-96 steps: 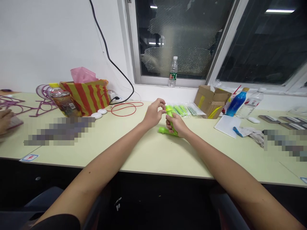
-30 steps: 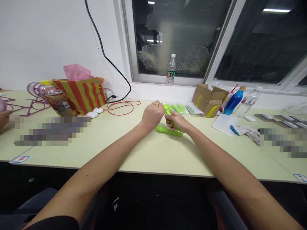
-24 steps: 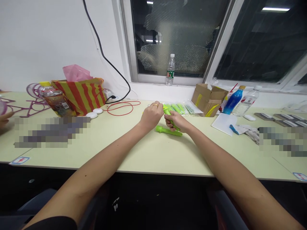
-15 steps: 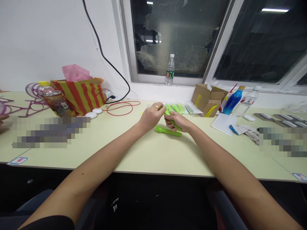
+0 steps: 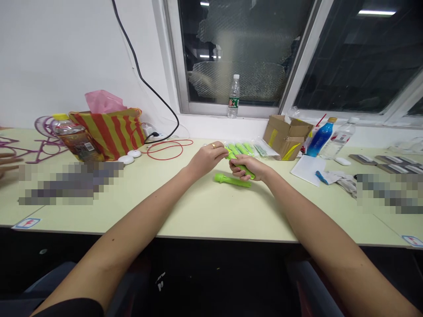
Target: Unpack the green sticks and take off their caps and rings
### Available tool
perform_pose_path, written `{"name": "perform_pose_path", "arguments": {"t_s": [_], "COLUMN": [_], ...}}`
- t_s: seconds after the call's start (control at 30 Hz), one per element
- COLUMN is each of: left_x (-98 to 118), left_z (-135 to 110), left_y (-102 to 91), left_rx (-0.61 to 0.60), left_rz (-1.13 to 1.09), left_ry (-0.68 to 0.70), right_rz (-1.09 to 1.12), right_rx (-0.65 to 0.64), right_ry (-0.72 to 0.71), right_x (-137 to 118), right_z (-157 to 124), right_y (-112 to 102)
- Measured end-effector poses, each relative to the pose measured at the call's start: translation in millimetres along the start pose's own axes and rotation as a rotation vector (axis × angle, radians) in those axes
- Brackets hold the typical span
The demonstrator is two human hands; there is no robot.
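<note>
My right hand (image 5: pixel 246 167) wraps its fingers round a bright green plastic handle (image 5: pixel 248 172), which slants up to the left. At its upper end my left hand (image 5: pixel 208 157), with a ring on one finger, pinches a small yellow piece (image 5: pixel 228 151) close against the green head. The fingertips hide most of that piece. Below both hands a second green plastic handle (image 5: pixel 233 180) lies on the table (image 5: pixel 211 215), its rounded wider end to the left. Behind the hands several green handles in clear bags (image 5: pixel 244 148) lie side by side.
A cardboard box (image 5: pixel 287 137), a blue bottle (image 5: pixel 320 137), white paper (image 5: pixel 309 170) and a glove (image 5: pixel 340 181) are on the right. To the left stand a striped bag (image 5: pixel 112 132) and a tea bottle (image 5: pixel 79 138), near a red cable (image 5: pixel 165 152). Another person's hand (image 5: pixel 8 164) shows far left.
My right hand has shifted slightly right with the green handle. My left fingers have straightened a little at its head, and some yellow now shows there.
</note>
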State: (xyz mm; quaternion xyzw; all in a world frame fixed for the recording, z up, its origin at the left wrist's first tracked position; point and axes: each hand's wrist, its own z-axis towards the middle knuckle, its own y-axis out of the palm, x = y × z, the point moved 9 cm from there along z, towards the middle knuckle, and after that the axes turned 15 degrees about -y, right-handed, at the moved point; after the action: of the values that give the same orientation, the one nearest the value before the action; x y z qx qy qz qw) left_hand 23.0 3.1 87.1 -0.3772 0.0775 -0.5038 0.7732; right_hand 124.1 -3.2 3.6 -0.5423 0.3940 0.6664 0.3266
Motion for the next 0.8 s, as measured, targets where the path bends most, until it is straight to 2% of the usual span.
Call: {"name": "perform_pose_path", "arguments": {"t_s": [0.13, 0.23, 0.37, 0.47, 0.6, 0.7, 0.8], "left_x": [-8, -18, -23, -9, 12, 15, 8], "left_z": [5, 7, 6, 3, -1, -5, -9], "left_y": [1.0, 4.0, 3.2, 2.5, 8.8, 16.0, 21.3], "left_rx": [-0.059, -0.096, -0.046, 0.028, 0.097, 0.098, 0.059], "left_rz": [-0.140, -0.191, -0.153, -0.023, 0.312, 0.575, 0.715], "left_ry": [-0.035, -0.125, -0.222, -0.145, -0.016, 0.004, -0.007], "right_rz": [-0.051, -0.102, -0.130, -0.128, -0.091, -0.071, -0.085], "right_rx": [-0.029, -0.033, -0.022, -0.001, 0.004, -0.003, 0.009], "right_ry": [0.028, 0.033, 0.016, 0.000, -0.001, 0.012, 0.029], "right_x": [3, 3, 2, 0, -2, -1, 2], "right_z": [-3, -4, -3, -1, 0, 0, 1], "right_y": [1, 2, 1, -2, -2, 0, 1]}}
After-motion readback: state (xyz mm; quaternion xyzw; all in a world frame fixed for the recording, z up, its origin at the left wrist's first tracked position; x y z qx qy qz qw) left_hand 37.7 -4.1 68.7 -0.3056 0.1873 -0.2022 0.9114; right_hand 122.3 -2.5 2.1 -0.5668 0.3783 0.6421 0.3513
